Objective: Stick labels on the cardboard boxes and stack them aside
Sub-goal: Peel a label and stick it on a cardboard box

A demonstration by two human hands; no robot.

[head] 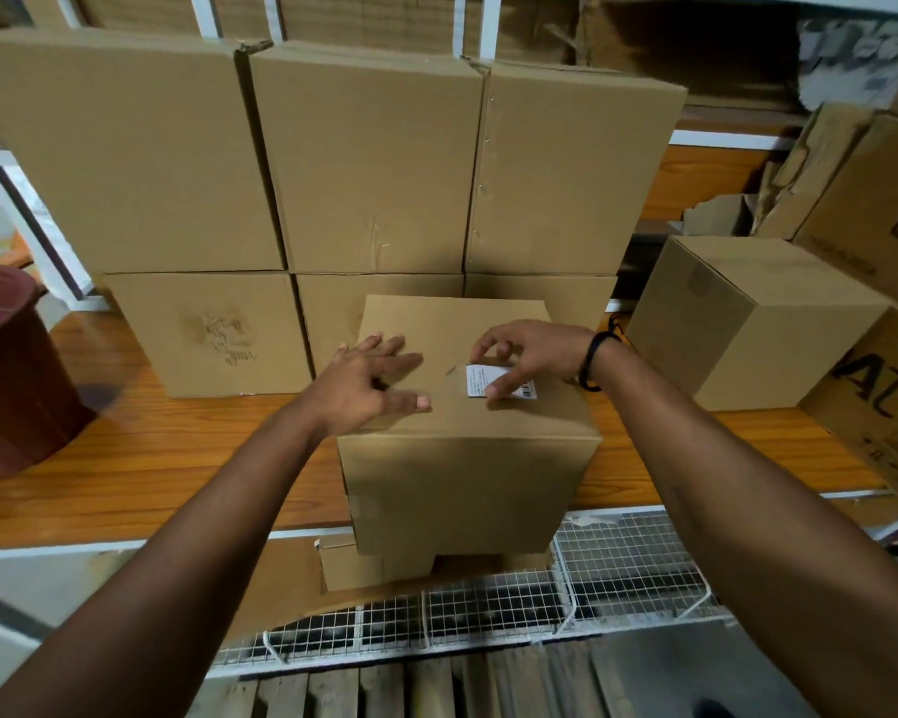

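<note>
So there's a person at a wooden bench [177, 448] with 1 cardboard box [467, 458] right in front of them, sitting at the front edge of the bench and hanging over it a bit. A small white label [478, 378] with a barcode lies on the top face of that box, toward the right side.

The right hand [535, 349] is on the label: thumb laid across its lower edge, index fingertip down by the top-left corner, the other fingers curled and arched above it. There's a black wristband [594, 360] on that wrist. The left hand [364, 386] is flat over the left part of the box top, fingers straight and spread apart, holding nothing. Can't quite tell if the palm touches the cardboard.

Behind it is a wall of 6 plain boxes [369, 163], 3 on top of 3, packed tight side by side. Another closed box [747, 313] sits off to the right, turned at an angle, and next to it a bigger printed carton [877, 396] with "At" on it. A reddish-brown bucket [11, 375] stands at the far left of the bench. Below the front edge there's a white wire mesh rack [618, 562].
</note>
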